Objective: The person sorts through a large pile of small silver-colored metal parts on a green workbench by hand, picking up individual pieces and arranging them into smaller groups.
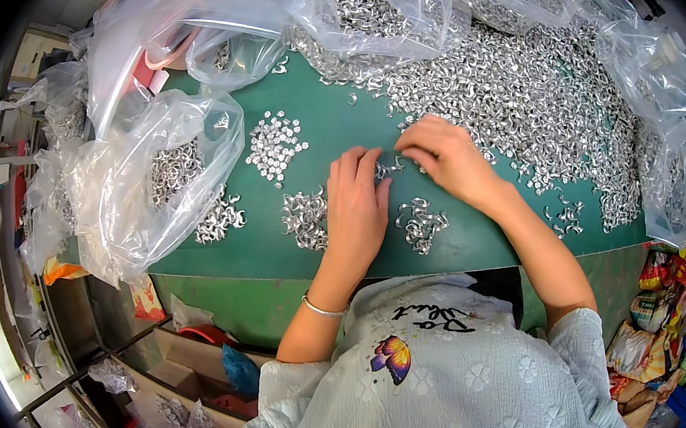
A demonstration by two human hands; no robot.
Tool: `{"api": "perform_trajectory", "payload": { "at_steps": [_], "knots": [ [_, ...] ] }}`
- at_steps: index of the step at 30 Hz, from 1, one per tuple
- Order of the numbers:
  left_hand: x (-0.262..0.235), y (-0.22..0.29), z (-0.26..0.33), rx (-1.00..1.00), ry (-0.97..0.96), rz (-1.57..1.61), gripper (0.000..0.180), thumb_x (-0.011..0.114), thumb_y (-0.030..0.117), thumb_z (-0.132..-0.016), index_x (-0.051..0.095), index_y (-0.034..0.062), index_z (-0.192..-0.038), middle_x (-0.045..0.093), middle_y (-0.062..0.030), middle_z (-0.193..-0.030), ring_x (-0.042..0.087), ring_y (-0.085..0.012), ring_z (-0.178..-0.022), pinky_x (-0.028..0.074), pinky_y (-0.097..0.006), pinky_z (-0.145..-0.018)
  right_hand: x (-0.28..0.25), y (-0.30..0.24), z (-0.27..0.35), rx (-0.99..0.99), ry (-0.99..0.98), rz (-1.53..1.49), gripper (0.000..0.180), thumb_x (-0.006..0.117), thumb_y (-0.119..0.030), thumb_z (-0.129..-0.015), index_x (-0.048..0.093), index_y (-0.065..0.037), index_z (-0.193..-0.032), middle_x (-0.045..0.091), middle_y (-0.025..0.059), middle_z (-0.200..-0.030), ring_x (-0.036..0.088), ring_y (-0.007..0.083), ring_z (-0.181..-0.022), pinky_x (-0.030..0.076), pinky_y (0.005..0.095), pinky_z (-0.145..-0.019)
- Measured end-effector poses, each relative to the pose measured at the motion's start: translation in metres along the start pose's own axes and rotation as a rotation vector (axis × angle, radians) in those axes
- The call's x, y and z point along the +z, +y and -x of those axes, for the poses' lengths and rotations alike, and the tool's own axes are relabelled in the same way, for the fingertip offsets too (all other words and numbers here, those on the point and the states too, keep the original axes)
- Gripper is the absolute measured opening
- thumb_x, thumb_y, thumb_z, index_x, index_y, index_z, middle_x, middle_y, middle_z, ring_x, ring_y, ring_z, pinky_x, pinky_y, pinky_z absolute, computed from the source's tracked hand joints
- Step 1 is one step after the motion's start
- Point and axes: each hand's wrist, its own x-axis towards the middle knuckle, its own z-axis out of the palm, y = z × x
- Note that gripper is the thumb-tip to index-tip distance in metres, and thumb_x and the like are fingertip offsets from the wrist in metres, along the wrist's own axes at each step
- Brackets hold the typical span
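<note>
Head view. Your left hand (356, 211) lies flat on the green table (456, 251), fingers pressed together and pointing away from you, fingertips touching a few small silver metal clips (387, 168). Your right hand (448, 156) is curled over the same clips from the far side, thumb and forefinger closed in a pinch; whether a clip is actually between them I cannot tell. The clips being handled sit between the two hands, at the near edge of the big loose heap (530, 100) that covers the far right of the table.

In my judgement, you do well to draw only a few pieces at a time and keep them clear of the sorted groups: one small pile (421, 222) just right of your left hand, one (306, 218) just left of it, a flatter scatter (275, 144) farther left.

Containers: the clear plastic bag (154, 186) at your left lies open, with clips inside and some spilling out at its mouth (221, 218). A second clear bag (365, 7) at the far edge also holds clips. The bag at the right (670, 165) rests on the heap's edge; its contents are unclear.
</note>
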Motion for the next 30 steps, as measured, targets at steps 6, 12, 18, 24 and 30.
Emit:
{"api": "perform_trajectory", "payload": {
  "at_steps": [6,12,18,24,30],
  "knots": [
    [0.006,0.009,-0.009,-0.001,-0.02,-0.022,0.035,0.07,0.002,-0.08,0.061,0.0011,-0.114,0.056,-0.0142,-0.113,0.054,-0.0322,-0.102,0.044,-0.04,-0.087,-0.028,0.005,0.007,0.016,0.075,0.304,0.014,0.068,0.0,-0.079,0.066,0.0,-0.092,0.065,0.0101,-0.087,0.06,0.0294,-0.085,0.049,0.0391,-0.077],
    [0.01,0.0,-0.005,-0.039,-0.033,-0.057,0.029,0.067,0.006,-0.082,0.062,0.0009,-0.11,0.056,-0.0132,-0.113,0.053,-0.0316,-0.103,0.043,-0.042,-0.084,-0.026,-0.008,0.017,-0.012,-0.017,0.466,0.009,0.066,-0.004,-0.08,0.066,-0.003,-0.089,0.06,0.0063,-0.095,0.056,0.0252,-0.093,0.044,0.036,-0.081],
    [0.0,-0.004,-0.004,0.05,-0.031,-0.114,0.02,0.067,0.001,-0.08,0.064,0.0008,-0.1,0.058,-0.0117,-0.105,0.055,-0.0306,-0.095,0.044,-0.04,-0.084,-0.016,-0.005,0.017,-0.009,-0.117,0.395,0.007,0.067,-0.007,-0.08,0.063,-0.004,-0.085,0.056,0.0064,-0.089,0.055,0.0254,-0.09,0.043,0.0364,-0.079],
    [-0.013,-0.013,0.007,0.047,-0.048,-0.202,0.02,0.066,0.004,-0.081,0.063,0.0011,-0.101,0.057,-0.0113,-0.11,0.053,-0.0301,-0.104,0.038,-0.043,-0.089,-0.026,-0.029,0.045,-0.014,-0.227,0.374,0.009,0.07,-0.009,-0.079,0.064,-0.005,-0.085,0.057,0.0064,-0.087,0.055,0.0257,-0.086,0.042,0.0369,-0.077],
    [-0.024,-0.007,0.016,0.04,-0.09,-0.212,0.025,0.066,0.009,-0.085,0.062,-0.0003,-0.107,0.057,-0.0128,-0.116,0.053,-0.032,-0.11,0.037,-0.051,-0.101,-0.036,-0.024,0.048,0.112,-0.139,0.255,0.015,0.066,-0.006,-0.08,0.067,-0.003,-0.094,0.062,0.007,-0.1,0.057,0.0251,-0.098,0.044,0.0368,-0.081]
  ]
}}
